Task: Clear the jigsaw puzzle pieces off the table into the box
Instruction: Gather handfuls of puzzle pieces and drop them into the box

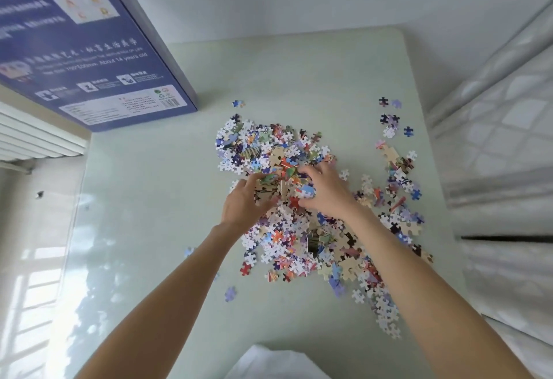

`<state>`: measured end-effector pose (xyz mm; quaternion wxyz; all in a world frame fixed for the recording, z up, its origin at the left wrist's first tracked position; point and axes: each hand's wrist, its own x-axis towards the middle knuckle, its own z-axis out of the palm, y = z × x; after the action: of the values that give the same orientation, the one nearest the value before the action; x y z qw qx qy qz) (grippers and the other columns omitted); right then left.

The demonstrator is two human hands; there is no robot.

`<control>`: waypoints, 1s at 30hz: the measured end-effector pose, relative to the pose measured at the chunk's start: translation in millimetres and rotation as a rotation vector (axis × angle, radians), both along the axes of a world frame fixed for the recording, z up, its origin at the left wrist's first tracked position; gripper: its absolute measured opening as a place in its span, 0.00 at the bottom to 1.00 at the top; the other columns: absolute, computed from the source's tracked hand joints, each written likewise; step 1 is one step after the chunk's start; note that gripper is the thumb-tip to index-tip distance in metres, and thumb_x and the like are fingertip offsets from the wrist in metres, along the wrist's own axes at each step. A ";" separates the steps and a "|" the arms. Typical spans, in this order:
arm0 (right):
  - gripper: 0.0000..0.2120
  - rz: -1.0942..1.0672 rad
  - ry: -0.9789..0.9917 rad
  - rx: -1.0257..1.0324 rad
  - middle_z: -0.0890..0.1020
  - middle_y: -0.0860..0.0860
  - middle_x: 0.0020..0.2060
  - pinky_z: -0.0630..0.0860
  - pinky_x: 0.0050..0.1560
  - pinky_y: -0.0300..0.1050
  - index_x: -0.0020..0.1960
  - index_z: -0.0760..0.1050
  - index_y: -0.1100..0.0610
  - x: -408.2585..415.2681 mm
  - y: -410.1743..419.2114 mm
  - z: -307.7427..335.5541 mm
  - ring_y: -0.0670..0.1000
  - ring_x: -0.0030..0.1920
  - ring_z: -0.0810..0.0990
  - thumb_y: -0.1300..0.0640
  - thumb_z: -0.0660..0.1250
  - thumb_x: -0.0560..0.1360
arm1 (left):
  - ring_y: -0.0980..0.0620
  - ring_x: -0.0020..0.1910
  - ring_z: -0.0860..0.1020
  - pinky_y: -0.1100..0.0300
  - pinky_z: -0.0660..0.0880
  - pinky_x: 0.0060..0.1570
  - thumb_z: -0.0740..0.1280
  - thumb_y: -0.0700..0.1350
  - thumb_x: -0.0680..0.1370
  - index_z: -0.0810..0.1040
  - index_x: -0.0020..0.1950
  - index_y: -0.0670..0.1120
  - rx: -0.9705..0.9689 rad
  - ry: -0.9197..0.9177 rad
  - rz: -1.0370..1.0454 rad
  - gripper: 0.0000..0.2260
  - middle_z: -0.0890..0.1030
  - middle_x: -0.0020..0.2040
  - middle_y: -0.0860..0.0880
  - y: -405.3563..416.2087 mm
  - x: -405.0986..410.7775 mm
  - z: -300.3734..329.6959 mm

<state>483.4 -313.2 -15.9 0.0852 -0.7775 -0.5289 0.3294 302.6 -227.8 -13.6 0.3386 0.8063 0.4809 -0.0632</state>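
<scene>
A big heap of colourful jigsaw pieces (287, 229) covers the middle of the pale green table (149, 199). My left hand (244, 202) and my right hand (324, 191) press in on the heap from both sides, fingers curled around a clump of pieces (284, 184) held between them. More pieces (398, 169) lie scattered along the right side of the table. The blue puzzle box (89, 49) leans at the far left, its printed underside facing me; its opening is hidden.
A few stray pieces (230, 293) lie near the front and at the far edge (238, 104). A quilted white bed (508, 139) borders the table on the right. A radiator (36, 139) is at the left. White cloth (269, 363) shows at the bottom.
</scene>
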 end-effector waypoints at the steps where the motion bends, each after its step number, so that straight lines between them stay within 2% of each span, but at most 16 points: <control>1: 0.34 -0.015 0.047 -0.005 0.61 0.55 0.67 0.65 0.65 0.52 0.70 0.62 0.51 -3.0 1.2 0.7 0.54 0.68 0.60 0.48 0.73 0.69 | 0.49 0.46 0.77 0.60 0.70 0.46 0.69 0.57 0.72 0.64 0.69 0.52 -0.007 -0.011 -0.001 0.29 0.75 0.61 0.45 1.8 -0.8 -1.1; 3: 0.36 -0.028 0.072 -0.008 0.58 0.55 0.70 0.61 0.68 0.57 0.69 0.63 0.51 -8.0 3.2 2.5 0.57 0.72 0.55 0.45 0.73 0.67 | 0.49 0.46 0.78 0.60 0.71 0.46 0.70 0.54 0.72 0.65 0.68 0.51 -0.028 -0.049 0.002 0.27 0.76 0.61 0.45 2.5 0.3 -1.9; 4: 0.38 -0.018 0.048 -0.001 0.58 0.55 0.70 0.64 0.66 0.57 0.70 0.61 0.50 -10.7 4.2 3.7 0.58 0.71 0.56 0.43 0.73 0.66 | 0.50 0.44 0.78 0.61 0.72 0.44 0.71 0.53 0.72 0.66 0.67 0.51 -0.039 -0.071 0.002 0.26 0.76 0.61 0.46 2.2 1.6 -2.0; 6: 0.43 0.016 -0.026 0.008 0.60 0.55 0.70 0.70 0.59 0.51 0.73 0.56 0.49 -16.6 6.0 5.7 0.57 0.68 0.62 0.41 0.74 0.65 | 0.51 0.41 0.79 0.63 0.73 0.41 0.71 0.50 0.73 0.68 0.67 0.51 -0.051 -0.111 0.000 0.24 0.77 0.60 0.47 1.5 3.1 -0.8; 8: 0.45 0.020 -0.081 0.013 0.60 0.56 0.68 0.70 0.47 0.43 0.73 0.55 0.49 -23.3 8.4 6.3 0.56 0.65 0.65 0.40 0.74 0.64 | 0.51 0.44 0.78 0.63 0.72 0.44 0.71 0.47 0.73 0.70 0.65 0.52 -0.033 -0.141 -0.007 0.22 0.77 0.60 0.48 1.7 1.9 1.0; 10: 0.42 -0.006 -0.115 0.035 0.65 0.56 0.63 0.67 0.39 0.37 0.71 0.59 0.49 -26.9 10.1 5.6 0.53 0.57 0.70 0.40 0.74 0.64 | 0.52 0.46 0.77 0.63 0.71 0.45 0.72 0.46 0.72 0.74 0.63 0.52 0.004 -0.169 -0.006 0.20 0.79 0.57 0.48 2.2 -0.3 1.6; 12: 0.35 -0.037 -0.091 0.074 0.68 0.53 0.57 0.62 0.33 0.33 0.68 0.65 0.50 -27.4 10.1 5.0 0.48 0.48 0.70 0.44 0.74 0.66 | 0.53 0.46 0.77 0.62 0.71 0.46 0.73 0.45 0.71 0.77 0.60 0.52 0.038 -0.201 0.005 0.19 0.81 0.55 0.49 3.8 -3.8 2.0; 13: 0.31 -0.047 -0.077 0.100 0.70 0.52 0.56 0.61 0.32 0.31 0.67 0.67 0.50 -26.1 8.1 4.9 0.47 0.46 0.70 0.48 0.74 0.67 | 0.53 0.46 0.78 0.61 0.72 0.47 0.74 0.45 0.71 0.78 0.60 0.52 0.045 -0.212 0.015 0.18 0.81 0.54 0.49 3.6 -4.9 2.6; 15: 0.24 -0.072 -0.057 0.159 0.72 0.51 0.56 0.67 0.40 0.32 0.64 0.71 0.50 -24.0 4.6 5.0 0.48 0.47 0.73 0.54 0.73 0.69 | 0.51 0.47 0.79 0.56 0.76 0.50 0.74 0.45 0.71 0.79 0.59 0.53 0.043 -0.213 0.032 0.17 0.82 0.53 0.49 5.4 -8.1 3.4; 18: 0.18 -0.123 -0.017 0.195 0.73 0.51 0.60 0.68 0.51 0.37 0.61 0.75 0.51 -22.3 0.6 8.7 0.51 0.52 0.76 0.55 0.71 0.71 | 0.50 0.45 0.80 0.56 0.76 0.50 0.74 0.47 0.71 0.79 0.59 0.53 0.031 -0.199 0.059 0.17 0.82 0.53 0.49 8.5 -13.0 6.5; 22: 0.15 -0.139 0.019 0.229 0.75 0.51 0.58 0.65 0.51 0.37 0.59 0.77 0.52 -19.7 -1.9 14.9 0.52 0.51 0.77 0.55 0.69 0.73 | 0.50 0.43 0.79 0.58 0.75 0.46 0.73 0.46 0.72 0.80 0.58 0.53 0.050 -0.186 0.069 0.15 0.82 0.51 0.48 13.1 -20.8 8.9; 24: 0.14 -0.140 0.016 0.251 0.75 0.50 0.57 0.65 0.49 0.36 0.59 0.77 0.50 -18.8 -3.0 17.5 0.49 0.46 0.77 0.54 0.69 0.73 | 0.50 0.44 0.79 0.58 0.75 0.45 0.73 0.46 0.72 0.80 0.58 0.53 0.071 -0.201 0.068 0.15 0.82 0.50 0.48 15.6 -24.7 10.0; 25: 0.14 -0.137 0.005 0.259 0.75 0.49 0.58 0.65 0.47 0.36 0.59 0.77 0.50 -18.4 -3.7 18.1 0.45 0.41 0.76 0.54 0.69 0.73 | 0.50 0.44 0.79 0.59 0.74 0.45 0.73 0.46 0.72 0.80 0.58 0.53 0.087 -0.204 0.060 0.14 0.82 0.50 0.48 16.9 -26.6 10.2; 27: 0.14 -0.129 -0.022 0.276 0.75 0.49 0.59 0.67 0.44 0.36 0.59 0.77 0.50 -17.9 -4.4 19.9 0.39 0.30 0.68 0.53 0.69 0.74 | 0.50 0.45 0.79 0.59 0.74 0.46 0.72 0.46 0.72 0.80 0.57 0.51 0.126 -0.206 0.032 0.14 0.82 0.51 0.47 19.6 -30.5 10.5; 30: 0.16 -0.106 -0.043 0.288 0.76 0.50 0.58 0.69 0.42 0.37 0.61 0.75 0.50 -18.4 -3.2 22.4 0.39 0.26 0.65 0.52 0.68 0.74 | 0.49 0.44 0.80 0.57 0.76 0.47 0.72 0.44 0.73 0.80 0.58 0.49 0.170 -0.194 -0.036 0.14 0.81 0.51 0.46 24.2 -36.8 11.5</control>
<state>465.0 -316.3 6.5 0.2017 -0.7909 -0.5306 0.2286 265.8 -203.6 -2.2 0.3126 0.8429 0.4351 0.0502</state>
